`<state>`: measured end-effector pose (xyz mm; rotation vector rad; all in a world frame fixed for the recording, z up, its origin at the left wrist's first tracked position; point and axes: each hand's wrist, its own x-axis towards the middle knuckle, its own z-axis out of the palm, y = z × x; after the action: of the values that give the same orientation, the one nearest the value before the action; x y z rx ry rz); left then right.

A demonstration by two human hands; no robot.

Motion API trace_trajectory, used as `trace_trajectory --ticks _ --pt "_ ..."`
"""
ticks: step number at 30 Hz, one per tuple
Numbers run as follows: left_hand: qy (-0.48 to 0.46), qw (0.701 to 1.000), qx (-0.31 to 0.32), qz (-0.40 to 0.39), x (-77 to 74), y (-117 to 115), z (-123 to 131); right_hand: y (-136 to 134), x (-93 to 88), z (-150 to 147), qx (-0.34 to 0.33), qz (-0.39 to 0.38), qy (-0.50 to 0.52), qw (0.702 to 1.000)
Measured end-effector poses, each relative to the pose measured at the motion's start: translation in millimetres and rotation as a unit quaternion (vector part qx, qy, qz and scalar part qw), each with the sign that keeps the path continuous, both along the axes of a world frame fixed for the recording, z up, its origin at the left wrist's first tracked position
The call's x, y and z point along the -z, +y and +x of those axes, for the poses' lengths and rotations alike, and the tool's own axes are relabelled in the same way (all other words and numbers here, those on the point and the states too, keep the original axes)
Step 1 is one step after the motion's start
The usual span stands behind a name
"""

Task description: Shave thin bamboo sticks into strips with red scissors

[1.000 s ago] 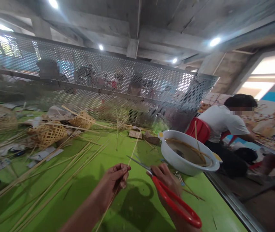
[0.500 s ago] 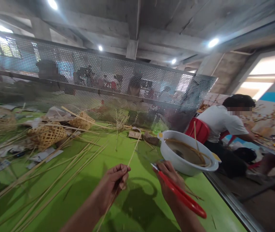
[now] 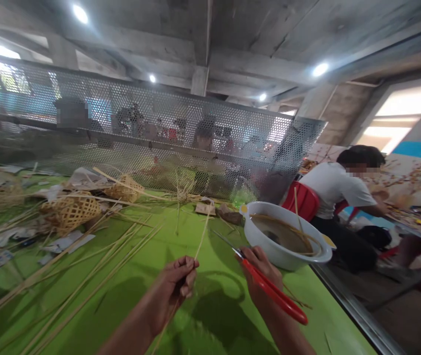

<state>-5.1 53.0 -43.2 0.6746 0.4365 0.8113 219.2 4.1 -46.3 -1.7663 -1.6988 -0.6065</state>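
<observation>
Pinched between the fingertips of my left hand [image 3: 180, 278] is a thin pale bamboo strip [image 3: 203, 234], which runs up and away over the green table [image 3: 181, 325] and also trails below the hand. My right hand [image 3: 262, 273] is closed around red-handled scissors [image 3: 275, 291]. Their metal tip points up and left, apart from the strip. The two hands are a short distance apart, with shadows on the table between them.
A white basin [image 3: 288, 259] of water holding bent strips stands at the right. Woven baskets [image 3: 75, 209], long strips [image 3: 122, 246] and paper scraps lie left. Behind is a perforated metal screen [image 3: 166, 143]. A person in a white shirt [image 3: 334, 187] sits at the far right.
The scissors have turned slightly in my right hand, and more of their pointed metal part shows. My left hand still grips the strip; the view has shifted a little.
</observation>
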Motion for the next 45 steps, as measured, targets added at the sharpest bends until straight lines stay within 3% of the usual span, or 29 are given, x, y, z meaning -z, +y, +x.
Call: trace_trajectory --ticks 9,16,21,26,33,38,41,45 --pt "-0.007 1.0 -0.001 -0.003 4.3 1.5 -1.6 1.3 11.6 -19.4 -0.06 -0.072 -0.114 0.989" --pt "-0.003 0.999 0.021 -0.035 -3.3 -2.7 -2.5 -0.2 -1.4 -1.1 0.017 -0.06 -0.029 0.998" --pt "0.002 1.0 0.002 -0.029 -0.9 -1.0 -1.8 -3.5 1.3 -3.5 -0.008 -0.039 -0.031 0.999" --pt "0.013 1.0 -0.009 -0.004 3.1 1.6 -1.5 -2.2 7.9 -20.3 -0.059 -0.086 -0.099 0.99" --pt "0.088 0.995 -0.028 0.033 -5.5 -2.0 -1.2 -4.1 -3.1 -0.3 0.01 -0.048 0.002 0.999" --pt "0.165 0.976 -0.104 0.102 -1.2 3.1 3.1 -5.3 1.9 -11.8 -0.026 -0.047 -0.055 0.997" --pt "0.2 0.963 -0.126 0.125 4.7 8.1 5.5 -2.0 8.6 -24.7 -0.059 -0.066 -0.102 0.991" --pt "0.23 0.95 -0.134 0.166 3.7 7.2 6.1 1.0 8.5 -18.9 -0.042 -0.077 -0.088 0.992"
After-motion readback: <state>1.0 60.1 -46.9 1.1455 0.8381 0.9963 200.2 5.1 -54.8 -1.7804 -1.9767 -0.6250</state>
